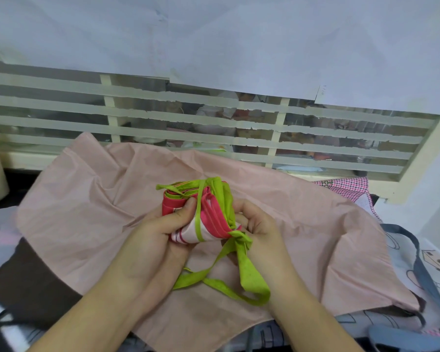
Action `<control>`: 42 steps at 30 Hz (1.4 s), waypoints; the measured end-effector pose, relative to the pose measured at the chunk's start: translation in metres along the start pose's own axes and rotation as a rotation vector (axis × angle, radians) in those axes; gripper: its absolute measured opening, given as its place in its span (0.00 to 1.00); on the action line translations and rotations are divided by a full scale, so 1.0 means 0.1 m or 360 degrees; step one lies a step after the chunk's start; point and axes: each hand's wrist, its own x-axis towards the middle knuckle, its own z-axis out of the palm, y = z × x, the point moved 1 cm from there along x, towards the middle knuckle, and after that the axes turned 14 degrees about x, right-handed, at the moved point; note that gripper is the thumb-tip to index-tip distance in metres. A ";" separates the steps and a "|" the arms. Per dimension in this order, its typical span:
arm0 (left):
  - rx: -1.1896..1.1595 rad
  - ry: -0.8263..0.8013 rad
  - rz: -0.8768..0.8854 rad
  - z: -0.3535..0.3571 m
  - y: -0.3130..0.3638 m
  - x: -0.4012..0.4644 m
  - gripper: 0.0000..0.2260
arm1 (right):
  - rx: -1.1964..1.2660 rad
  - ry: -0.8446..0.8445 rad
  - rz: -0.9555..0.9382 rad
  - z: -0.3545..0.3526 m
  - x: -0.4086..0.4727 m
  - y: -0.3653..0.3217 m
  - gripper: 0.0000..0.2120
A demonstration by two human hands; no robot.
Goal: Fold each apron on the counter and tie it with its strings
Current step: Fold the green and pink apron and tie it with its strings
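Head view: a folded pink apron is held above a pink cloth spread on the counter. It is gripped by the left hand, thumb curled on top, a green string wrapped round it. At its right end a green knot is pinched by the right hand — loose string ends hang below.

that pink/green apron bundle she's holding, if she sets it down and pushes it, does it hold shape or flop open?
Probably holds: a green string wraps the folded apron and looks knotted by the right hand. Soft cloth, so it likely squashes rather than rolls. The loose string tails would likely drag and snag.
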 end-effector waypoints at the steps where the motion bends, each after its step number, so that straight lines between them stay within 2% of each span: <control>1: -0.0031 0.0007 -0.0001 0.00 0.00 0.00 0.15 | 0.0008 -0.0018 0.0020 0.02 -0.01 -0.01 0.06; 4: -0.0115 0.0079 0.0006 0.01 -0.01 -0.01 0.16 | 0.0063 -0.0112 0.0091 0.12 -0.06 -0.05 0.08; 7: -0.0179 0.0202 0.0003 -0.01 0.03 0.00 0.16 | 0.0007 -0.0136 0.0188 0.12 -0.09 -0.02 0.30; 9: -0.0176 0.0254 0.0036 -0.04 0.06 0.01 0.16 | -0.0021 -0.0090 0.0217 0.12 -0.10 0.02 0.34; 11: -0.0112 0.0291 0.0101 -0.06 0.06 0.01 0.14 | -0.0119 -0.0137 0.0247 0.18 -0.11 -0.02 0.33; 14: 0.0223 0.0304 0.0220 -0.05 0.03 -0.01 0.12 | -0.0162 -0.0153 0.0258 0.18 -0.11 -0.09 0.30; 16: 0.0372 0.0298 0.0228 -0.06 0.01 -0.01 0.12 | -0.0226 -0.0143 0.0191 0.11 -0.08 -0.12 0.17; 17: 0.0419 0.0301 0.0228 -0.07 0.01 -0.01 0.13 | -0.0271 -0.0108 0.0183 0.06 -0.07 -0.13 0.12; 20: 0.0606 0.0243 0.0249 -0.12 0.04 -0.02 0.15 | -0.0341 0.0187 0.0192 -0.13 -0.05 -0.19 0.07; 22: 0.0775 0.0147 0.0238 -0.14 0.07 -0.03 0.14 | -0.0210 0.0330 0.0084 -0.21 -0.02 -0.28 0.10; 24: 0.0875 0.0052 0.0125 -0.14 0.09 -0.04 0.11 | 0.0087 0.0360 0.0004 -0.22 -0.01 -0.38 0.11; 28: 0.0963 -0.0125 -0.0126 -0.15 0.12 -0.05 0.11 | 0.0608 0.0244 0.0039 -0.18 -0.02 -0.52 0.04; 31: 0.1023 -0.0244 -0.0237 -0.13 0.12 -0.07 0.12 | 0.0781 0.0043 0.0091 -0.14 -0.06 -0.50 0.05; 32: 0.1017 -0.0256 -0.0270 -0.12 0.10 -0.07 0.12 | 0.0839 -0.0044 0.0103 -0.13 -0.07 -0.50 0.06; 34: 0.0946 -0.0216 -0.0332 -0.14 0.10 -0.07 0.10 | 0.0927 -0.0218 0.0122 -0.15 -0.09 -0.51 0.16; 36: 0.0862 -0.0235 -0.0362 -0.16 0.11 -0.06 0.10 | 0.0856 -0.0244 0.0157 -0.16 -0.06 -0.49 0.25; 38: 0.0793 -0.0276 -0.0386 -0.16 0.13 -0.07 0.11 | 0.0478 -0.0104 0.0187 -0.17 -0.04 -0.39 0.28; 40: 0.0788 -0.0316 -0.0416 -0.15 0.14 -0.09 0.15 | 0.0075 -0.0096 0.0199 -0.12 -0.06 -0.29 0.25; 42: 0.0894 -0.0307 -0.0448 -0.17 0.13 -0.09 0.20 | -0.0113 -0.0236 0.0201 -0.09 -0.09 -0.26 0.20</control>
